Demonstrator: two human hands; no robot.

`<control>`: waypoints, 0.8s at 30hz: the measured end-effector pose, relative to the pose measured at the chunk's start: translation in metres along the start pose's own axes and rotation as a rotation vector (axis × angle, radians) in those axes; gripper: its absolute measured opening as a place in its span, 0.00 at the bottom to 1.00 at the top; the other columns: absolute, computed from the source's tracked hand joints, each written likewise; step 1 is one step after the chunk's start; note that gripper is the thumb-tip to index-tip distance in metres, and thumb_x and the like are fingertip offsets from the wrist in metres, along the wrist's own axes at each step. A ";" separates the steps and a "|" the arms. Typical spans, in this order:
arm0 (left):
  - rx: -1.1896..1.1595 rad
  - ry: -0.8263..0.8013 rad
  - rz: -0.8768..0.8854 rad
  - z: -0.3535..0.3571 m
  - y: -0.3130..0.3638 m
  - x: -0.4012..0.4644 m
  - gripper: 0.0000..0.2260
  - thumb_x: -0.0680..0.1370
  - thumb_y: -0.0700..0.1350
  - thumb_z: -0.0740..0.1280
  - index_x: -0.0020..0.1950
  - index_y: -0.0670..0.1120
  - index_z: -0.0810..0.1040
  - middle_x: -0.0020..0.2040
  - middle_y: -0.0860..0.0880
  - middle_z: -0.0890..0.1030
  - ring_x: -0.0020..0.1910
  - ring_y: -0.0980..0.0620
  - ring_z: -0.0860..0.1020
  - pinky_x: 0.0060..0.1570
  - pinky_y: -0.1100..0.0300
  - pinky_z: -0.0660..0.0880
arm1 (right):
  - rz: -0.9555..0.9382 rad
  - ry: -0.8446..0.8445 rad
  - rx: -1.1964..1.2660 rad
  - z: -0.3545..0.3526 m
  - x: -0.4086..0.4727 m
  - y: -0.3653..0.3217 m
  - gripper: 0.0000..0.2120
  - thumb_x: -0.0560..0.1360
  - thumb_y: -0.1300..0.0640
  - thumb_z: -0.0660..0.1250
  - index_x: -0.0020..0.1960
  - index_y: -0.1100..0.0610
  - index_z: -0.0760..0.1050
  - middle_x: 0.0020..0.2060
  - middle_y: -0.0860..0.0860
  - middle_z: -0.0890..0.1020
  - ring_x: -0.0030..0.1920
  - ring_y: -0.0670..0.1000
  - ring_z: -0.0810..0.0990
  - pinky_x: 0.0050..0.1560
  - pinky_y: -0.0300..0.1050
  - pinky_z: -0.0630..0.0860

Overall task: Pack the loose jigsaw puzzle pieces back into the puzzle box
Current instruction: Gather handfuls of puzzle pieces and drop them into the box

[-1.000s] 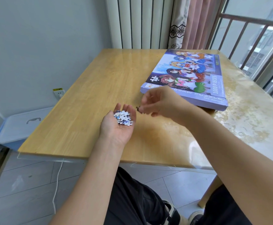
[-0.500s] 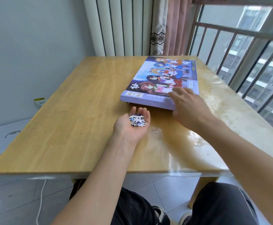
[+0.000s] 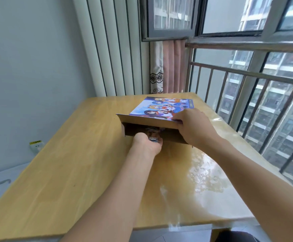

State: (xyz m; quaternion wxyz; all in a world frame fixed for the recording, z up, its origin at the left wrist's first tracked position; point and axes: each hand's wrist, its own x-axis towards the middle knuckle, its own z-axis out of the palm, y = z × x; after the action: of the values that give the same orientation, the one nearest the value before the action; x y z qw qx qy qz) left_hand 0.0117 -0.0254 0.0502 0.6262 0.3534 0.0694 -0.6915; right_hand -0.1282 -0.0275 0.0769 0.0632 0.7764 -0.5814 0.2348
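Observation:
The puzzle box (image 3: 163, 109) with a cartoon picture on its lid lies at the far middle of the wooden table (image 3: 72, 163). My right hand (image 3: 192, 126) grips the lid's near edge and holds it tilted up, so the brown inside shows. My left hand (image 3: 147, 144) is at the box's open near side, fingers curled round a small heap of jigsaw pieces (image 3: 153, 137) at the opening. More pieces are dimly visible inside the box.
A window with a metal railing (image 3: 246, 75) runs along the right and a pink curtain (image 3: 171, 67) hangs behind the table. A wall socket (image 3: 36, 145) and a pale storage bin lid (image 3: 1, 184) are at the left.
My right hand went from the lid's top to gripping its near edge and lifted it. My left hand carried the pieces forward from the table's middle to the box opening.

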 end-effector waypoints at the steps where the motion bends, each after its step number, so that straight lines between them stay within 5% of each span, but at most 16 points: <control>1: -0.002 -0.002 0.013 0.003 0.001 0.000 0.13 0.83 0.42 0.55 0.64 0.44 0.74 0.57 0.39 0.79 0.54 0.40 0.78 0.54 0.47 0.77 | -0.004 0.000 -0.001 -0.002 0.000 0.000 0.09 0.76 0.61 0.62 0.40 0.54 0.77 0.36 0.51 0.77 0.40 0.59 0.73 0.38 0.50 0.74; 13: -0.052 -0.236 0.015 0.028 0.010 0.031 0.23 0.82 0.53 0.49 0.65 0.48 0.78 0.60 0.39 0.82 0.57 0.34 0.80 0.57 0.32 0.74 | 0.002 -0.013 0.028 -0.020 0.000 0.000 0.12 0.77 0.61 0.61 0.48 0.52 0.82 0.43 0.53 0.83 0.43 0.58 0.75 0.43 0.51 0.78; 20: 0.008 -0.407 0.046 0.023 0.022 0.037 0.24 0.82 0.48 0.46 0.70 0.43 0.73 0.65 0.36 0.78 0.63 0.33 0.76 0.66 0.33 0.68 | 0.021 0.008 0.036 -0.026 0.003 0.000 0.11 0.74 0.64 0.61 0.46 0.54 0.82 0.39 0.53 0.82 0.42 0.57 0.74 0.40 0.51 0.77; 24: -0.022 -0.371 0.093 0.024 0.022 0.037 0.24 0.82 0.49 0.47 0.70 0.43 0.75 0.64 0.37 0.79 0.62 0.33 0.77 0.63 0.33 0.71 | 0.016 -0.004 0.038 -0.022 0.002 -0.005 0.11 0.76 0.62 0.62 0.46 0.52 0.82 0.40 0.52 0.82 0.41 0.57 0.75 0.40 0.50 0.77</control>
State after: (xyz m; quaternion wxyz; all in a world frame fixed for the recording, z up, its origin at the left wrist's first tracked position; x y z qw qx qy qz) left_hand 0.0237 -0.0729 0.0547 0.6634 0.2159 -0.0559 -0.7142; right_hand -0.1299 -0.0192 0.0977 0.0453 0.7733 -0.5831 0.2448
